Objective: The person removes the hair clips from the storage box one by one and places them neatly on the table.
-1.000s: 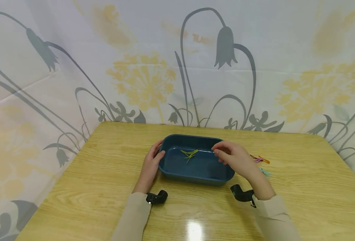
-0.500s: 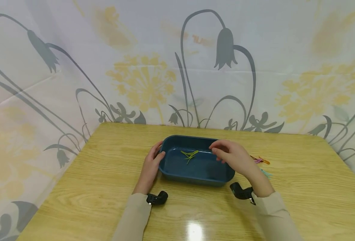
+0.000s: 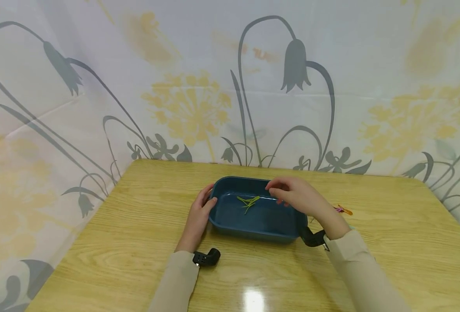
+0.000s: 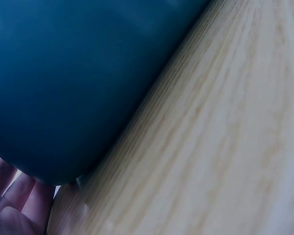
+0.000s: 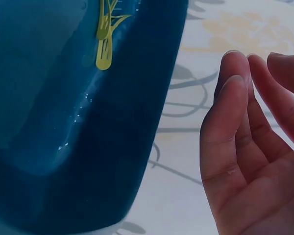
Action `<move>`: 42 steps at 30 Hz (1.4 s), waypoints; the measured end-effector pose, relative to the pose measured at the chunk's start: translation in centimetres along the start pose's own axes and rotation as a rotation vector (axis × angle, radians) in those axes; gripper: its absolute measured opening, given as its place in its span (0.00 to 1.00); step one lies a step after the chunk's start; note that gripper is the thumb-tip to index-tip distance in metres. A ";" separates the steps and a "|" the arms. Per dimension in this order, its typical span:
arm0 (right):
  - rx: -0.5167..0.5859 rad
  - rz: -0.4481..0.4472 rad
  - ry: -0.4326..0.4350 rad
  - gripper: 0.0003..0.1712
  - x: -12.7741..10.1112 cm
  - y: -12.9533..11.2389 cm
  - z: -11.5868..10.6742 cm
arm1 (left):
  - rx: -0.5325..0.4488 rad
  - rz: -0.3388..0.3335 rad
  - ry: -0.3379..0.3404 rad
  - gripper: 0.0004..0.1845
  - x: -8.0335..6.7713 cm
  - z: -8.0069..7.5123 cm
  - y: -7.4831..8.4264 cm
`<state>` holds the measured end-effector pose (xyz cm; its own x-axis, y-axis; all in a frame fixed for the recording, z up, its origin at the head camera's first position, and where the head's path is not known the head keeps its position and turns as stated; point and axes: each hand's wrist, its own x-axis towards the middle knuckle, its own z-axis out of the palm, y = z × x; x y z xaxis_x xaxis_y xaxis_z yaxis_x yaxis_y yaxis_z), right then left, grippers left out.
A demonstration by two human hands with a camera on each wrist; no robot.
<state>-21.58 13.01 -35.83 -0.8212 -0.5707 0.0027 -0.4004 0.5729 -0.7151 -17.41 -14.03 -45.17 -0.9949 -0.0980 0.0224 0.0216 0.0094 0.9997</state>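
Observation:
A dark blue rectangular tray [image 3: 253,223] stands on the wooden table. Several yellow-green hair clips [image 3: 248,201] lie crossed together on its floor; in the right wrist view the clips [image 5: 104,51] show slotted, rounded ends. My left hand [image 3: 197,214] holds the tray's left end, thumb at the rim and fingers along the outside. Over the tray's right side, my right hand [image 3: 298,195] hovers with loosely bent fingers. From the right wrist view, that hand [image 5: 255,142] has nothing between thumb and fingers.
Right of the tray, orange and pink clips [image 3: 344,210] lie on the table [image 3: 401,242], partly behind my right forearm. A sliver of a light teal item shows by that sleeve. A flower-printed cloth [image 3: 198,52] hangs behind the table. Each wrist wears a black camera.
My right hand has shifted a little to the left over the tray, and its forearm now covers most of the teal item. The left hand keeps its hold; the view has tilted slightly.

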 end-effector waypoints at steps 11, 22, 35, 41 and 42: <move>-0.023 -0.013 -0.066 0.14 2.0 0.5 0.5 | 0.045 0.072 0.016 0.24 0.2 0.0 -0.8; -0.025 0.014 -0.140 0.15 3.3 0.8 1.2 | -0.001 0.022 0.001 0.24 0.2 0.0 -0.5; -0.002 0.057 -0.294 0.16 5.0 1.5 2.1 | 0.013 -0.004 0.006 0.24 -1.0 0.2 1.6; 0.033 0.119 -0.354 0.18 5.6 1.6 2.8 | -0.020 0.002 0.004 0.24 0.1 0.0 -0.1; 0.034 0.122 -0.362 0.18 5.7 1.6 2.9 | -0.020 0.001 0.006 0.24 0.2 0.0 -0.4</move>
<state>-25.71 9.02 -39.00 -0.6626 -0.6738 -0.3271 -0.2898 0.6333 -0.7176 -17.63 -14.08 -45.58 -0.9943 -0.1041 0.0234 0.0246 -0.0108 0.9996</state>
